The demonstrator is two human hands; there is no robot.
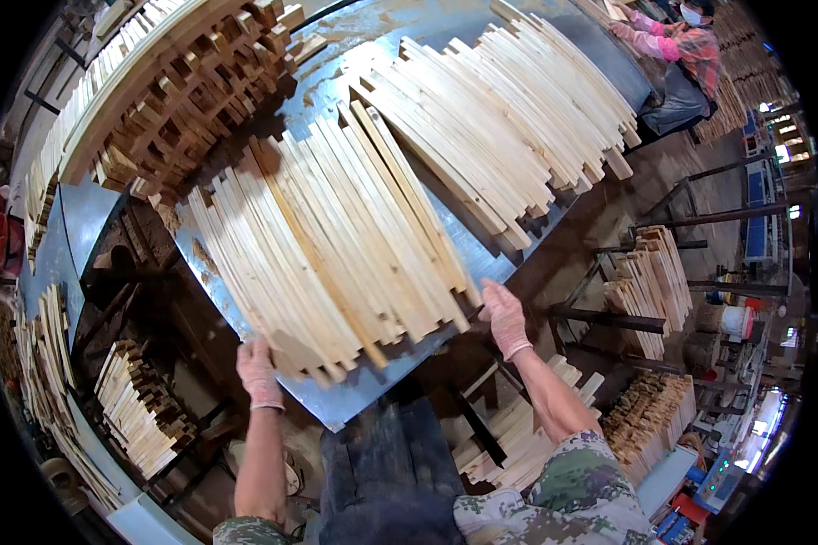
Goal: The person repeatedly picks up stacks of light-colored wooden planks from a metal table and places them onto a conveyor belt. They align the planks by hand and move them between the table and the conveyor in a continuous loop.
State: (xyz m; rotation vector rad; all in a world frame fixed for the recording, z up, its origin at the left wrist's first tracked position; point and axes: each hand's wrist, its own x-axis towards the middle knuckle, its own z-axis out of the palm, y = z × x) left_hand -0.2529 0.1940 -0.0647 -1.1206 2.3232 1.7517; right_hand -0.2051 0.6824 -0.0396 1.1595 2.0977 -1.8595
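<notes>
A row of pale wooden slats (327, 254) lies side by side on a blue-grey metal table (336, 400), near ends uneven. My left hand (259, 371), in a whitish glove, is closed at the row's near left corner, against the outermost slat. At the near right corner my right hand (503, 320), gloved alike, has its fingers bent in against the end of the last slat. The slats sit between the two hands, and some fingertips are hidden. Beyond them, to the right, a second row of slats (500, 109) rests on the same table.
A large stack of slats (191, 100) rises at the far left. More bundles stand on low racks, at left (141, 409) and at right (650, 291). Dark metal bars (609, 320) stick out on my right. A masked person (691, 64) handles wood at the far right.
</notes>
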